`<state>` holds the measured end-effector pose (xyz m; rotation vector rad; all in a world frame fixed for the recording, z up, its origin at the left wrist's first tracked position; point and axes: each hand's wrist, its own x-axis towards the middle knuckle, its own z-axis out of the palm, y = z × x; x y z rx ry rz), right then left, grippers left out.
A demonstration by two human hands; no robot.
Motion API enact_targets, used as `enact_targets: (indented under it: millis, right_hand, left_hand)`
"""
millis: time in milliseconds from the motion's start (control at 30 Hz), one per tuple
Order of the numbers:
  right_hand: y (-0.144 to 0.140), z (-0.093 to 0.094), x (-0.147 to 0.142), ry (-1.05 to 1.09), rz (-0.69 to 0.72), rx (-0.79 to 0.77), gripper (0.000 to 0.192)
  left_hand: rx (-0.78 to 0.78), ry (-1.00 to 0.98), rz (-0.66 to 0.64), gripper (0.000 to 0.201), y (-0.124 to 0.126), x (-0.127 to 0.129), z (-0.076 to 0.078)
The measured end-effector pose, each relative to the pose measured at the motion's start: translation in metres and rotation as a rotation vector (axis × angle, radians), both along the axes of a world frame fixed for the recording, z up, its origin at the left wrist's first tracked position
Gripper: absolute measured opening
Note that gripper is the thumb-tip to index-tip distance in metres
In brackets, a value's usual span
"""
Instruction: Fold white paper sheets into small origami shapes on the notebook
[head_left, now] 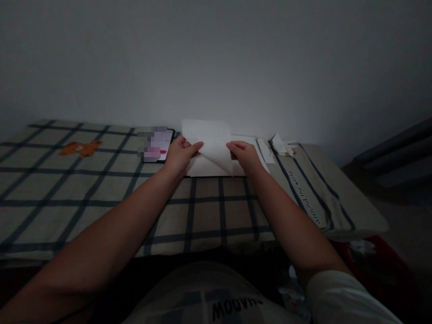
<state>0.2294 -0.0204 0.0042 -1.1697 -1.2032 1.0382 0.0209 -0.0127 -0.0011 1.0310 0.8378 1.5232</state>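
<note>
A sheet of white paper (211, 146) is held up between my two hands, its lower part creased along a diagonal. My left hand (182, 155) pinches its left side, thumb lying across the front. On the right side, my right hand (243, 155) grips the edge between thumb and fingers. Beneath the sheet lies a flat white pad or stack of paper (248, 141) with a dark lower edge, partly hidden by the paper and hands. Just left of my left hand is a phone (164, 146) with its screen lit.
A checked cloth (209, 211) covers the table, which meets a pale wall (216, 58). Crumpled paper (282, 145) and a white strip (265, 150) lie to the right. An orange bear-shaped piece (81, 148) lies at left. Below the table's right edge is a red item (381, 261).
</note>
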Motion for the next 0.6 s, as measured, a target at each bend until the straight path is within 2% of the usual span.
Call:
enact_targets:
  millis: [200, 367, 467, 600]
  right_hand:
    - [-0.0042, 0.0039, -0.0028, 0.115, 0.034, -0.066, 0.025]
    - [-0.0051, 0.0053, -0.0055, 0.16, 0.047, -0.102, 0.024]
    - [-0.0052, 0.0056, -0.0057, 0.164, 0.044, -0.108, 0.025]
    - [-0.0052, 0.0058, -0.0043, 0.152, 0.04, -0.086, 0.026]
  left_hand:
    - [-0.086, -0.029, -0.017, 0.028, 0.0014, -0.0008, 0.0021]
    - [-0.159, -0.069, 0.049, 0.015, 0.0047, 0.0003, -0.0005]
    - [-0.158, -0.092, 0.04, 0.013, 0.0058, 0.0001, -0.0021]
    - [-0.127, -0.086, -0.059, 0.023, 0.0033, -0.0017, 0.0009]
